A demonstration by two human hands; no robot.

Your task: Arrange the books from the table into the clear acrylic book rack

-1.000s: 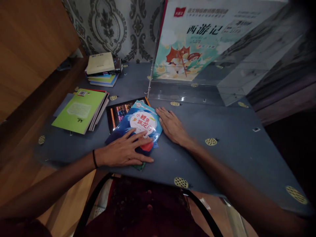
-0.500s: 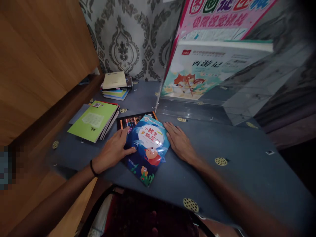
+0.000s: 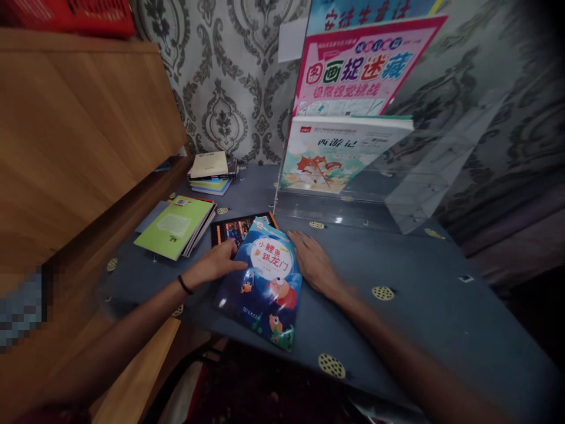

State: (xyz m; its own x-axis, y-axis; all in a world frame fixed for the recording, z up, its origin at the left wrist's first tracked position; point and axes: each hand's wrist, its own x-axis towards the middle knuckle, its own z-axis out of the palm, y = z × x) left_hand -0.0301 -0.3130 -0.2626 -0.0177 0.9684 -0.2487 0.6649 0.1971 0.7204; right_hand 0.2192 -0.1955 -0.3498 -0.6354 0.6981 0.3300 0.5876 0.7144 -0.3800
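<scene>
A blue book (image 3: 260,294) lies aslant near the front edge of the grey-blue worktop (image 3: 353,265), its cover up, with red characters in a white oval and orange fish below. The left hand (image 3: 217,261) is at its left edge, thumb laid over the cover and the other fingers bent beside it; whether they pinch the book I cannot tell. A black band (image 3: 184,284) circles the left wrist. The right hand (image 3: 312,262) rests along the upper right edge of the book, palm down, fingers straight and close together. The book's upper left part overlaps a dark book (image 3: 238,228) with an orange edge, which shows just behind it. To the left lies a stack topped by a green book (image 3: 176,227), its back cover up, and farther back, near the patterned wall (image 3: 238,106), is a small pile of books (image 3: 212,171) with a cream one on top. Behind the hands, a clear rack (image 3: 326,213) stands on the worktop, holding a white book (image 3: 324,162) with a fox picture in front, a pink book (image 3: 353,65) behind and above it, and another blue-covered book (image 3: 366,16) highest. At the far left rises a wooden panel (image 3: 79,129), with a red basket (image 3: 75,16) above it.
</scene>
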